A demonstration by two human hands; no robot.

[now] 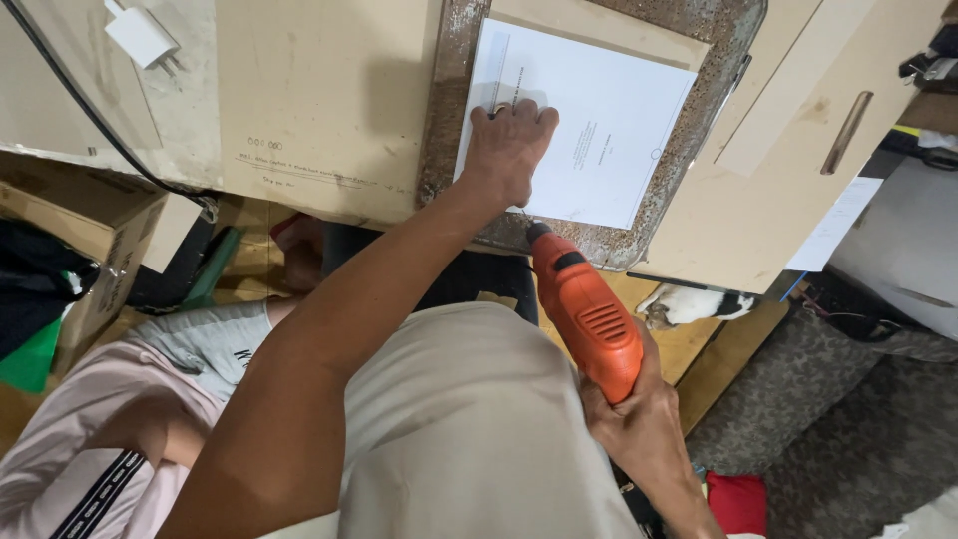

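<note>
Left hand (507, 150) flat on white template sheet (599, 120) over rusty metal plate (449, 100); right hand (639, 424) clenched round orange electric drill (587, 314); risk: bit skating toward nearby fingers.

there is 1 view only, from a camera on the person's head, facing steeply down along the arms. it sits close above the torso. the left hand (507, 150) lies toward the top centre of the frame, the right hand (639, 424) nearer, low and right of it.
</note>
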